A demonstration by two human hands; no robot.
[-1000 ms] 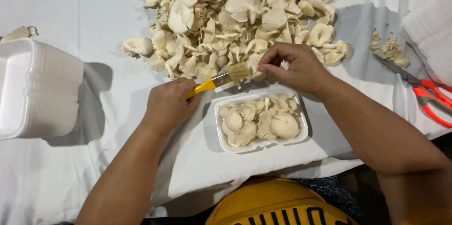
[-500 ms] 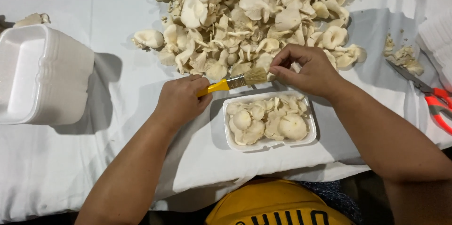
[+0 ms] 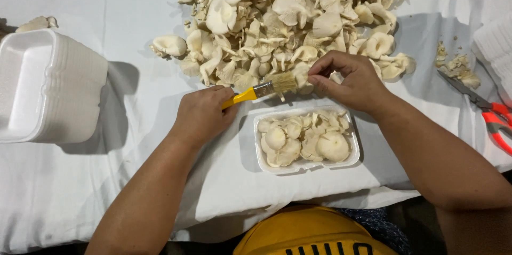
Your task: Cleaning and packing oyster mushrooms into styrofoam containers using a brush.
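My left hand [image 3: 201, 115] grips the yellow handle of a small paintbrush [image 3: 260, 90], its pale bristles pointing right. My right hand [image 3: 349, 81] pinches a small pale mushroom piece right at the bristle tips, at the near edge of a big heap of oyster mushrooms [image 3: 282, 17]. Just below both hands lies a white foam tray [image 3: 306, 165] filled with several mushrooms.
A stack of white foam trays [image 3: 45, 87] stands at the left. Red-handled scissors [image 3: 488, 113] lie at the right edge beside mushroom trimmings [image 3: 458, 65]. A white cloth [image 3: 106, 180] covers the table; its near edge drops toward my yellow garment.
The view has shifted slightly, so everything sits a little lower and further right in frame. Both hands stay together at the brush tip over the tray.
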